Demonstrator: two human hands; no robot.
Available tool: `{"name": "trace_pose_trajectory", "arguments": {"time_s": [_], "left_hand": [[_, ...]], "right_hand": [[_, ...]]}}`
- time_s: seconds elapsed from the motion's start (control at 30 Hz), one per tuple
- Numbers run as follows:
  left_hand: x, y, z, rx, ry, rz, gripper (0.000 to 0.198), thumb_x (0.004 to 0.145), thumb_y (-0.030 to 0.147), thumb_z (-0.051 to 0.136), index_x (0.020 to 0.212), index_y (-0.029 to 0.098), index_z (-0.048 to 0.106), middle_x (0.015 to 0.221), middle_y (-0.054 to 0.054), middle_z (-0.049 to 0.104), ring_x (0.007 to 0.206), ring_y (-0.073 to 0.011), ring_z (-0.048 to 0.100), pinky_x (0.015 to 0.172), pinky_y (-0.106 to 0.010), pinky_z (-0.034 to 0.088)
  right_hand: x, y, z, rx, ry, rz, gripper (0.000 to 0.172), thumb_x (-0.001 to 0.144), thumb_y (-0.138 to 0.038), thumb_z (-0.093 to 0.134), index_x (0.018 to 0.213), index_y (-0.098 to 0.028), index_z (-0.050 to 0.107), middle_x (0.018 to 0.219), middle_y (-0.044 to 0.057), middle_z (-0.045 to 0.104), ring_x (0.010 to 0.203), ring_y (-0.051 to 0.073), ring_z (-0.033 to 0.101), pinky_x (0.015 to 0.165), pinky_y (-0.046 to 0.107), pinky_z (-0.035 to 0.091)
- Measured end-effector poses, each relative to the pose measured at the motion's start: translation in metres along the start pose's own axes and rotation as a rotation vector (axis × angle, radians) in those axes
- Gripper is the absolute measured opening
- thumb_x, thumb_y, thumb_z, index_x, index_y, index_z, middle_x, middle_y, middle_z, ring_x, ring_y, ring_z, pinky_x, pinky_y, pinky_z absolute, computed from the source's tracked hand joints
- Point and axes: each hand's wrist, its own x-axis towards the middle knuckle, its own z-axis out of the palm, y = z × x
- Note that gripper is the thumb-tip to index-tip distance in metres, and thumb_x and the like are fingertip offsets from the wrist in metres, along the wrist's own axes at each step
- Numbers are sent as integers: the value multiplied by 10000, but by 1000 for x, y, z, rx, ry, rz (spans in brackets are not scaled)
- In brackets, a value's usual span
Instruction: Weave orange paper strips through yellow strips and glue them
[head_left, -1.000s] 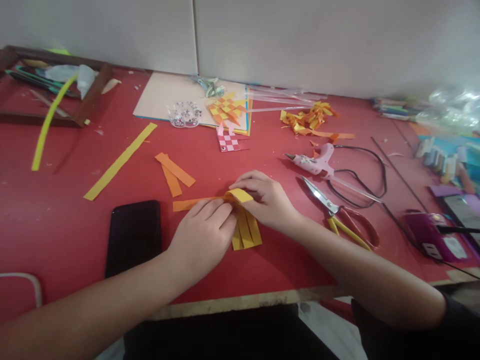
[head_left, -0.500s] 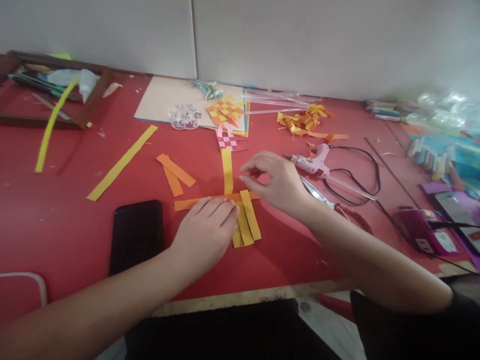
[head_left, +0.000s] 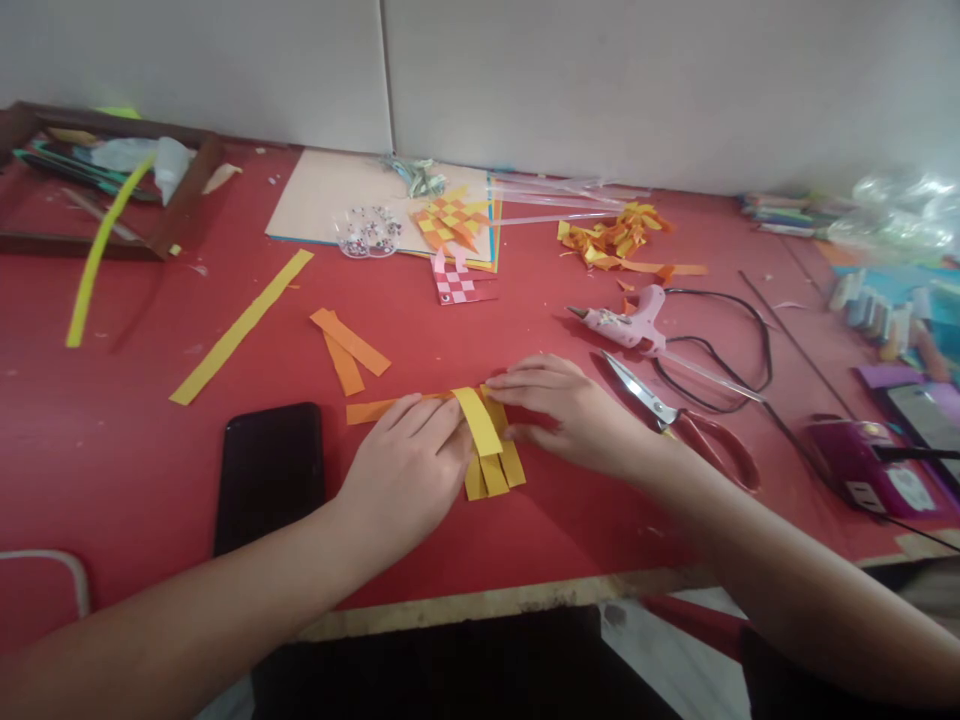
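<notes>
My left hand [head_left: 409, 450] lies over the orange paper strip [head_left: 367, 410] and the tops of the yellow strips, its fingers together and pressing them to the table. Beside its fingertips, one yellow paper strip [head_left: 480, 425] bends down across the orange strip. Under it, several yellow strips [head_left: 493, 483] hang side by side toward the table's front edge. My right hand [head_left: 562, 405] is at the right of these strips, fingers stretched out and thumb apart. Its fingertips touch the top of the rightmost yellow strip; nothing shows gripped in it.
A black phone [head_left: 270, 475] lies left of my left hand. Scissors [head_left: 671, 412] and a pink glue gun [head_left: 626, 322] with its cable lie to the right. Loose orange strips [head_left: 351, 350], a long yellow strip [head_left: 244, 325] and a woven paper fish [head_left: 456, 282] lie farther back.
The yellow strip that pointed away from me is folded down toward me over the orange one. My right hand has come down closer to the strips. The left hand stays in place.
</notes>
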Motion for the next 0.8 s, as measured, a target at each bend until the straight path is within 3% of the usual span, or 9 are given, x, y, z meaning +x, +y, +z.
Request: {"name": "trace_pose_trajectory", "arguments": {"time_s": [0.23, 0.53, 0.8], "left_hand": [[-4, 0, 2, -7, 20, -38, 265, 920, 190, 509, 1101, 89, 673, 1239, -181, 620, 977, -287, 624, 861, -468, 521], [-5, 1, 6, -8, 9, -44, 268, 927, 198, 509, 1099, 63, 666, 1220, -243, 591, 1040, -325, 592, 839, -485, 539], [-3, 1, 5, -54, -21, -33, 277, 936, 184, 489, 1123, 53, 644, 1220, -217, 610, 1081, -314, 572, 860, -478, 531]], "right_hand": [[-3, -4, -1, -1, -6, 0, 350, 849, -303, 687, 1196, -259, 674, 1212, 67, 688, 1127, 258, 606, 992, 512, 474], [-2, -4, -2, 0, -5, -15, 333, 848, -316, 687, 1174, -246, 686, 1207, 70, 685, 1119, 262, 603, 985, 512, 479], [-1, 2, -2, 24, -29, -18, 414, 803, -361, 732, 1204, -277, 672, 1222, 55, 674, 1153, 256, 581, 1017, 506, 455]]}}
